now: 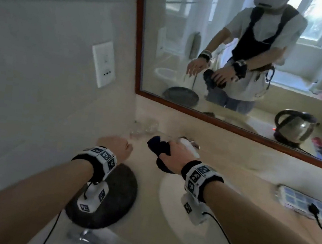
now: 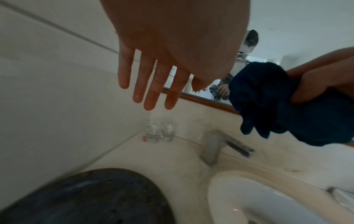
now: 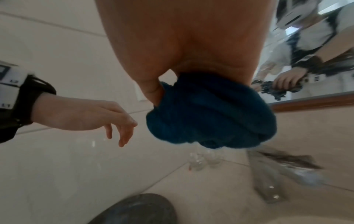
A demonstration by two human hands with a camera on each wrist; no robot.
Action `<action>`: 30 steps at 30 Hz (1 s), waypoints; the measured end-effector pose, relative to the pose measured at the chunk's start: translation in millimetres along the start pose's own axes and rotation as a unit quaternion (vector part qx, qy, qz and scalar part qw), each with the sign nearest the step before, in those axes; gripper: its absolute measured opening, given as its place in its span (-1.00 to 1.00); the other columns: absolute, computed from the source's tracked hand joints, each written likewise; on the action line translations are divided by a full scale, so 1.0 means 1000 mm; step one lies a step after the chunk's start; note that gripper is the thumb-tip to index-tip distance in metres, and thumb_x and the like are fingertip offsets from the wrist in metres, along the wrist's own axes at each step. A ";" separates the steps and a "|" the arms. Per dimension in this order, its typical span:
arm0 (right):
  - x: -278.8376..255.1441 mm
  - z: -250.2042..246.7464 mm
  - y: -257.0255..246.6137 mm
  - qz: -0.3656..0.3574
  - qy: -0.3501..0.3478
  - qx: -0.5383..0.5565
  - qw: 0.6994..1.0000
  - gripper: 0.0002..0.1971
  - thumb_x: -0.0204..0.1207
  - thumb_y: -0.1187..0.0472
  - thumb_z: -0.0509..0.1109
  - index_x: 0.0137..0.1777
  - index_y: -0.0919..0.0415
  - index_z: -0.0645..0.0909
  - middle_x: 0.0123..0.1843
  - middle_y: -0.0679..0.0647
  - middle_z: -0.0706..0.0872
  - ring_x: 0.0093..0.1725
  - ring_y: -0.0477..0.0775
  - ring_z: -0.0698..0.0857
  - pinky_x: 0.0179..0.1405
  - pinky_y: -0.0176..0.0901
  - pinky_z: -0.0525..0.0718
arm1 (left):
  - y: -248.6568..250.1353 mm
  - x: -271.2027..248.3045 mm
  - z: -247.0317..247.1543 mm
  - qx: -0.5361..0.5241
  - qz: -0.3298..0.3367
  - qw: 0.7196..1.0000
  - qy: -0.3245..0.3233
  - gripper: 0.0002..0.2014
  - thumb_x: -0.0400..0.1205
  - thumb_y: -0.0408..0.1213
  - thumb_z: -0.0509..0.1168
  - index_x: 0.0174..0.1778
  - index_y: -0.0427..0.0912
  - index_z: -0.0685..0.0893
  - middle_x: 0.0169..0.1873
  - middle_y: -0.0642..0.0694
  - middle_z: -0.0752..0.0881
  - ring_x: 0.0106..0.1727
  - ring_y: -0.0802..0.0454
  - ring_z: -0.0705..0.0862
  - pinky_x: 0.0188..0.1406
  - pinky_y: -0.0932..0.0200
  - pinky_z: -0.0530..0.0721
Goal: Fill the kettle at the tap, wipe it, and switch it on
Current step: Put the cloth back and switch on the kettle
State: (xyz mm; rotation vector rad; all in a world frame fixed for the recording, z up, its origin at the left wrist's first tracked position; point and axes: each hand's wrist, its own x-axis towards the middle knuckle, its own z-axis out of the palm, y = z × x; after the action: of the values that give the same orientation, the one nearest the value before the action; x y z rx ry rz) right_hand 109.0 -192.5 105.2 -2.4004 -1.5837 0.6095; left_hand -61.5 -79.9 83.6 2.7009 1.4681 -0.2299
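Note:
My right hand (image 1: 174, 155) grips a bunched dark blue cloth (image 1: 157, 144) above the back of the basin, just in front of the chrome tap (image 2: 220, 145). In the right wrist view the cloth (image 3: 210, 115) fills the palm. My left hand (image 1: 118, 145) hovers to its left, empty, with straight fingers (image 2: 153, 84) pointing at the wall corner. The steel kettle (image 1: 294, 126) appears only as a reflection in the mirror, standing on the counter off to the right.
A dark round tray (image 1: 111, 196) lies left of the white basin (image 1: 167, 202). Two small glasses (image 1: 144, 127) stand in the corner. A wall socket (image 1: 103, 63) is on the left wall. A blue-checked pad (image 1: 299, 200) with a black cable lies right.

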 end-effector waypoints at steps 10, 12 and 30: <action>0.076 0.094 -0.127 -0.138 -0.096 -0.108 0.980 -0.51 0.54 0.06 0.25 0.49 0.02 0.37 0.36 0.12 0.60 0.34 0.30 0.51 0.27 0.15 0.53 | -0.140 -0.007 0.038 -0.044 -0.084 0.996 0.002 -0.60 0.73 -0.04 -0.03 0.10 -0.21 0.63 0.14 -0.23 0.67 0.13 -0.22 0.66 0.11 -0.01 0.60; 0.083 0.120 -0.133 -0.146 -0.111 -0.135 0.974 -0.50 0.55 0.06 0.25 0.51 -0.06 0.35 0.40 0.05 0.58 0.36 0.29 0.46 0.29 0.18 0.47 | -0.149 -0.007 0.051 -0.054 -0.086 0.995 -0.005 -0.61 0.73 -0.05 -0.01 0.13 -0.23 0.62 0.15 -0.26 0.68 0.15 -0.24 0.66 0.13 -0.02 0.59; 0.085 0.183 -0.093 -0.128 -0.173 -0.109 0.970 -0.46 0.60 -0.03 0.28 0.58 -0.09 0.33 0.53 0.10 0.42 0.51 0.25 0.40 0.47 0.17 0.44 | -0.117 0.001 0.103 -0.027 0.008 1.000 -0.010 -0.60 0.73 -0.03 0.01 0.25 -0.18 0.61 0.18 -0.21 0.67 0.20 -0.23 0.62 0.11 -0.05 0.59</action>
State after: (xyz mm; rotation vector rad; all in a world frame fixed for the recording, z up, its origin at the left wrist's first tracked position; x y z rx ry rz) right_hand -20.1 -88.3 -41.9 -2.2668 -2.1651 0.8791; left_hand -169.5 -27.9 -16.4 2.6590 1.4248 -0.2111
